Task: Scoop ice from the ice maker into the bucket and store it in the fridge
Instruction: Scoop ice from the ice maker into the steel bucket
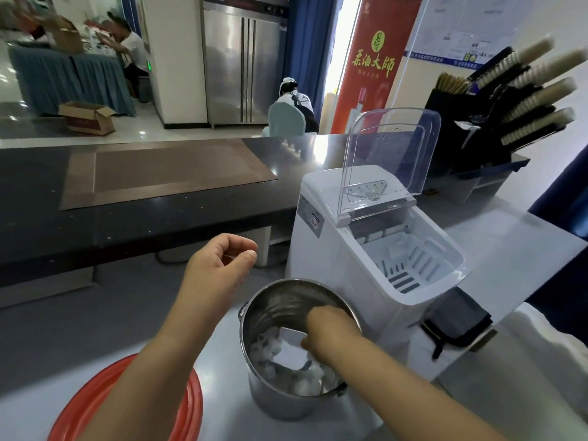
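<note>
- Left grip: raised over the counter, left of the ice maker, forearm stretched forward. Fingers curled in toward the thumb. I could not tell whether anything small lay between them.
- Right grip: reached down inside the bucket, wrist bent, fingers clamped on the white scoop.
- Scoop: blade rested flat on the ice.
- Ice: pale cubes heaped in the bottom of the bucket, filling its lower part.
- Bucket: steel, upright on the counter, just beside the front of the ice maker.
- Ice maker: white body, clear lid swung up and back, slotted inner basket open to view.
- Label on the ice maker's side: print too small to read.
- Banner, red, behind the ice maker: gold characters read 茶酒大師 under a round gold emblem. The smaller line beneath was illegible.
- Wall notices, upper right: text too blurred to read.
- Steel two-door cabinet: at the back of the room, doors closed.
- Red basin: at the counter's near left, partly under my left forearm.
- Cup stacks: lay angled in a black rack at the far right.
</note>
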The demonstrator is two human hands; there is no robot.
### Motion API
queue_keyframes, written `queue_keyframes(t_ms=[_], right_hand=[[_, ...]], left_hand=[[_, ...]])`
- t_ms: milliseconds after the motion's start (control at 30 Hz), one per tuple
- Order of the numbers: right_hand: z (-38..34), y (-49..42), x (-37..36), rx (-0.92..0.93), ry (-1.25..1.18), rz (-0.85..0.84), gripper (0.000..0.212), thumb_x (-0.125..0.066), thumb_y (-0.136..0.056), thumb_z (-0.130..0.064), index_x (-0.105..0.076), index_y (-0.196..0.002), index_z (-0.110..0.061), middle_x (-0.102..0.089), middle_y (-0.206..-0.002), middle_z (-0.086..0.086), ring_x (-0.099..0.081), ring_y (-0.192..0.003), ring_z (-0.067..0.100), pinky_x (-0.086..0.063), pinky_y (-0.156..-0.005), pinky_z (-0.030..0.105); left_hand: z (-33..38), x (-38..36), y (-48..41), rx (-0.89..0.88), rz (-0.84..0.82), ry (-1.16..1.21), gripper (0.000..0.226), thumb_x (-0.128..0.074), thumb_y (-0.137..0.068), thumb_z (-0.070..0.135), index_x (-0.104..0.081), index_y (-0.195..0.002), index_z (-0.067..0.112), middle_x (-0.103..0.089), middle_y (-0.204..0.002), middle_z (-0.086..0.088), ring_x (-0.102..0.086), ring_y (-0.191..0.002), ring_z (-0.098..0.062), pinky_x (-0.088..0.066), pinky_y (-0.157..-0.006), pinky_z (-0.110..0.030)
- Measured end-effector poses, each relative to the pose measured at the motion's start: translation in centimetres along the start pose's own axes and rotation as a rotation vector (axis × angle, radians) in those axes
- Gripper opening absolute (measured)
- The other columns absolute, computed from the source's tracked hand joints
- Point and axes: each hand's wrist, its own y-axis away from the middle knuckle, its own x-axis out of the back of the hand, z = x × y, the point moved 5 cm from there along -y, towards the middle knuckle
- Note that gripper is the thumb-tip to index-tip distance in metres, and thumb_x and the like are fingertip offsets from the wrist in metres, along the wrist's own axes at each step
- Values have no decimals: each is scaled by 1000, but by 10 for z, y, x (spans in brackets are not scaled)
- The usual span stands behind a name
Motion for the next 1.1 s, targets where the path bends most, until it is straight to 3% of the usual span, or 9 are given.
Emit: queue_keyframes(t_ms=[100, 267, 400, 600, 767, 867, 967, 1033, 1100], right_hand=[[-4, 8, 14, 95, 60, 287, 26, -51, -93, -18, -61, -113, -5, -62, -117, 15, -59, -107, 32, -44, -78, 34], [0, -2, 16, -18, 92, 31, 42, -50, -98, -23, -45, -137, -8, -42, -143, 11, -41, -130, 27, -34, -105, 34], [-2, 0, 13, 40, 159, 180, 35, -61, -91, -19, -59, -122, -5, -56, -130, 14, -54, -117, 30, -45, -95, 36], [1, 0, 9, 33, 164, 162, 36, -62, -90, -22, -59, -122, -5, -57, -128, 13, -56, -116, 29, -45, -92, 34], [8, 17, 18, 91, -19, 326, 20, -58, -90, -19, -67, -100, -4, -66, -97, 14, -65, -94, 29, -47, -71, 30], [17, 28, 23, 163, -222, 362, 20, -59, -89, -22, -72, -88, -8, -71, -77, 9, -70, -72, 23, -56, -66, 30], [26, 44, 33, 281, -367, 456, 17, -60, -89, -24, -75, -86, -15, -72, -75, 6, -66, -62, 14, -56, -64, 28], [31, 55, 42, 365, -511, 515, 14, -63, -88, -23, -74, -81, -17, -71, -70, 1, -60, -50, 4, -51, -53, 20], [37, 64, 49, 436, -742, 524, 14, -65, -87, -20, -73, -75, -17, -70, -65, 1, -60, -45, 5, -49, -46, 18]], left_hand=[[1, -2, -1, 3, -14, -23, 12, -60, -89, 15, -65, -87, 26, -65, -83, 5, -60, -73, -6, -46, -59, -14], [-1, -3, -3, 3, -32, -22, 12, -60, -89, 15, -65, -87, 25, -65, -80, 6, -59, -67, 1, -47, -56, -11], [-1, -5, -4, 11, -48, -18, 13, -61, -88, 14, -66, -86, 25, -65, -77, 7, -59, -64, 2, -47, -56, -12], [-2, -7, -3, 29, -64, 9, 12, -60, -89, 15, -66, -87, 25, -65, -75, 9, -59, -63, 4, -47, -54, -9], [-1, -18, -2, 43, -99, 19, 12, -60, -89, 16, -67, -88, 26, -66, -76, 11, -60, -66, 2, -47, -55, -11], [1, -28, 0, 39, -127, 33, 12, -60, -89, 15, -67, -86, 25, -66, -73, 10, -59, -63, 3, -48, -56, -11], [4, -38, 2, 40, -149, 42, 13, -60, -89, 14, -67, -86, 24, -66, -71, 10, -58, -60, 2, -47, -54, -10], [7, -47, 5, 39, -160, 60, 12, -61, -89, 12, -67, -86, 22, -66, -68, 11, -56, -57, 2, -48, -53, -11], [11, -55, 7, 27, -169, 76, 9, -63, -87, 10, -68, -87, 18, -66, -68, 10, -56, -57, 2, -47, -55, -11]])
